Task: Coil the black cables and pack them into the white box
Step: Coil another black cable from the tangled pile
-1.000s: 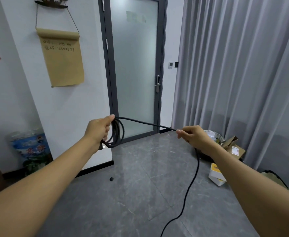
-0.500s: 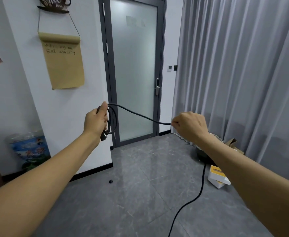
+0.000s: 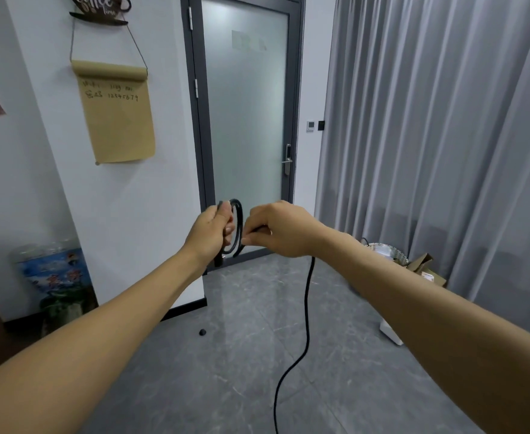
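A grey tiled floor fills the near ground of a room closed on the right by long grey curtains and at the far end by a frosted glass door in a dark frame. On the white wall to the left hangs a brown paper scroll with handwriting, under a dark sign shaped like a coffee cup.

Two bare forearms reach forward from the near edge, and the hands meet in front of the door. The left hand has its fingers curled round a small coil of black cable, with the thumb pressed on top of the loops. Just to the right, the right hand pinches the same cable between thumb and fingertips, close beside the coil. From under the right hand the loose length of cable hangs down, bends across the floor and runs out at the near edge.

On the floor at the right, near the curtains, a corner of a white box shows behind the right forearm. Farther back stand a wire basket and an open cardboard box. A printed bag leans at the wall on the left, and a small black object lies on the tiles near the door.
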`<act>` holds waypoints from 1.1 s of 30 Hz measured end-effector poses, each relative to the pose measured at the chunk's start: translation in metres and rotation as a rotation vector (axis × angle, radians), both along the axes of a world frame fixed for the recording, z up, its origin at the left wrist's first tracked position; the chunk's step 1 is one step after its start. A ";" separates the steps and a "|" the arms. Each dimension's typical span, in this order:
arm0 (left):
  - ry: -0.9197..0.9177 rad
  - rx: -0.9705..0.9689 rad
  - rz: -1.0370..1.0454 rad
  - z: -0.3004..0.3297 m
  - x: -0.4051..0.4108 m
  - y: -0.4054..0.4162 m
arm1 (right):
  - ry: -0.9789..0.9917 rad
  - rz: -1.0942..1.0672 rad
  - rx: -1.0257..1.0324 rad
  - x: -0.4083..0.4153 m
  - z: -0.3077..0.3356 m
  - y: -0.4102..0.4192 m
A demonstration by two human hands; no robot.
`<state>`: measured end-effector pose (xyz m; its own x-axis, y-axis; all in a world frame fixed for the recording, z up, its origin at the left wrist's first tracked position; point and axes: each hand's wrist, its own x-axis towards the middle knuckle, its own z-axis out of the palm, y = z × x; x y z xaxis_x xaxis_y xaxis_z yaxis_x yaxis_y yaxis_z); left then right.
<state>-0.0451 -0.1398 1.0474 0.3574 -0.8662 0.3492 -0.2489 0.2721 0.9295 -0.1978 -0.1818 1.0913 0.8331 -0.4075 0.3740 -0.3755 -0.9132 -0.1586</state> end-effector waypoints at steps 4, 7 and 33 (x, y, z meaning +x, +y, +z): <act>-0.086 0.039 -0.064 -0.001 -0.014 0.009 | -0.158 0.070 0.213 0.000 0.002 0.002; 0.006 0.099 -0.152 -0.001 -0.018 0.012 | -0.247 0.050 0.283 0.000 0.002 0.002; 0.602 0.077 0.237 -0.001 0.062 0.022 | -0.584 -0.370 0.611 -0.052 -0.055 -0.069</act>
